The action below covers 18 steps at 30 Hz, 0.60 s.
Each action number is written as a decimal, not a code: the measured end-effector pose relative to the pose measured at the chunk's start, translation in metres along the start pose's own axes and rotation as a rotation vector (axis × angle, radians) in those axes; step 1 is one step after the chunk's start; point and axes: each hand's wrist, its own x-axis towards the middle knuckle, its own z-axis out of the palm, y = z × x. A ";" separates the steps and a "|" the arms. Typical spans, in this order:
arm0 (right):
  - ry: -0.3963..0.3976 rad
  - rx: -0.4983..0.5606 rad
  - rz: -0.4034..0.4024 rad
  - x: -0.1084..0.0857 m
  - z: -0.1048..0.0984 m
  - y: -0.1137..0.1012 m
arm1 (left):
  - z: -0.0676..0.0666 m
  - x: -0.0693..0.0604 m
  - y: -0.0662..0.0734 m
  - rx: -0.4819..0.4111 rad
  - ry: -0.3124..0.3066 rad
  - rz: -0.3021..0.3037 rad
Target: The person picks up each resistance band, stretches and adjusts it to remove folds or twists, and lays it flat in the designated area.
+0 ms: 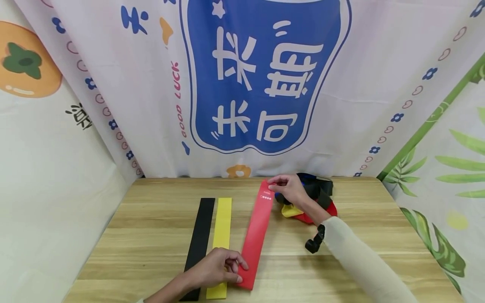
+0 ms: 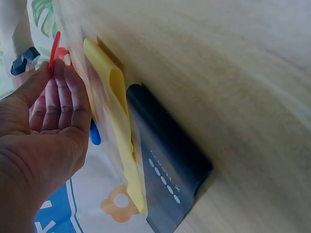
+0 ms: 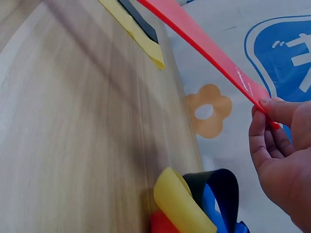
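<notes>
Stretched out flat between both hands is a red resistance band [image 1: 256, 235], raised off the table in the right wrist view. My right hand [image 1: 289, 190] pinches its far end, near white print and dots. At the near end, my left hand [image 1: 217, 269] pinches the band's edge between thumb and fingers. Left of it a yellow band [image 1: 223, 223] and a black band [image 1: 201, 235] lie lengthwise, side by side. The left forearm and hand cover part of both. In the left wrist view the black band [image 2: 170, 150] shows white print and ovals.
Behind the right hand lies a loose heap of bands [image 1: 316, 189] in black, blue, yellow and red. A printed curtain [image 1: 159, 105] hangs at the table's back edge. The wooden table [image 1: 151, 219] has cloth walls at both sides. A small black device [image 1: 315, 240] sits on the right wrist.
</notes>
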 end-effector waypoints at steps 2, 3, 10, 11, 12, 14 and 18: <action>-0.006 -0.013 0.012 0.002 0.005 0.000 | 0.001 -0.001 -0.001 0.002 -0.001 -0.015; -0.007 -0.019 0.015 0.003 0.007 0.000 | 0.001 -0.002 -0.002 0.002 -0.002 -0.020; -0.042 -0.025 0.036 0.009 0.024 0.005 | 0.004 -0.005 -0.004 0.017 -0.009 -0.075; -0.049 -0.029 0.044 0.010 0.027 0.006 | 0.004 -0.005 -0.005 0.022 -0.009 -0.085; -0.058 -0.031 0.051 0.011 0.030 0.007 | 0.003 -0.006 -0.006 0.024 -0.010 -0.087; -0.078 -0.035 0.061 0.012 0.035 0.008 | 0.003 -0.007 -0.007 0.027 -0.014 -0.092; -0.118 -0.038 0.046 0.013 0.046 0.009 | 0.002 -0.010 -0.008 0.028 -0.026 -0.100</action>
